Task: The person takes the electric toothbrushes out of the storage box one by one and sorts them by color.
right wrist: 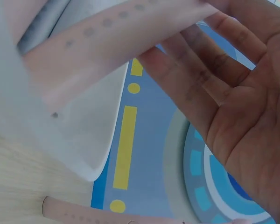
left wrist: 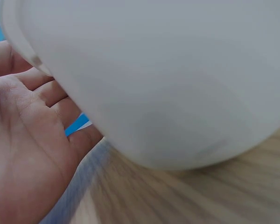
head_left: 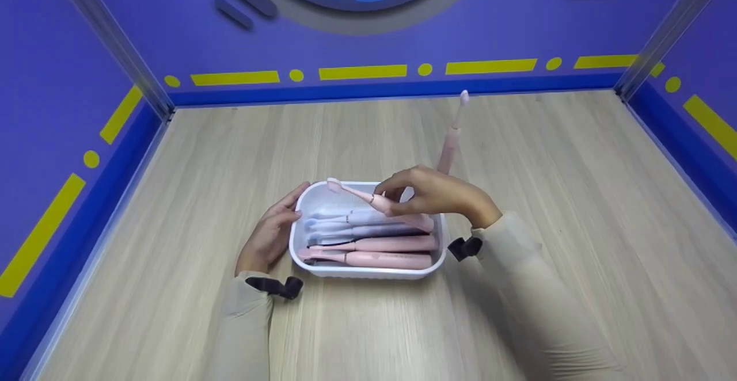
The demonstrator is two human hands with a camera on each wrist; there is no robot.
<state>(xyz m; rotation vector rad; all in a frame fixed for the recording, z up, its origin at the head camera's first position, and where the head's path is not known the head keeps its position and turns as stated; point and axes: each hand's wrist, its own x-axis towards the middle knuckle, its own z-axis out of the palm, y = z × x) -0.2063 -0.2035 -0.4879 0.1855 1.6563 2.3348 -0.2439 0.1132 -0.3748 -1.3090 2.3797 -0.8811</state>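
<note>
R-hand grip (head_left: pixel 440 194) pinches 1 pink toothbrush (head_left: pixel 381 202) w/ its base dipping into 1 white box (head_left: pixel 368 274)!
Box sits approx. midway btwn L & R edges of the tabletop (head_left: pixel 173 225), well apart from the far edge; held brush slants up, head near box's far L corner. L-hand grip (head_left: pixel 269 234), fingers loose, just touches box's L end. Inside, count 'em: 2 pink handles (head_left: pixel 397 244) along the near side, plus approx. 2 bluish brushes (head_left: pixel 368 231) behind, exact no. hard to tell. And 1 loose pink brush (head_left: pixel 450 145) on the tabletop, R of centre, head twd far edge. Wrist cams (head_left: pixel 275 286): 2, black.
</note>
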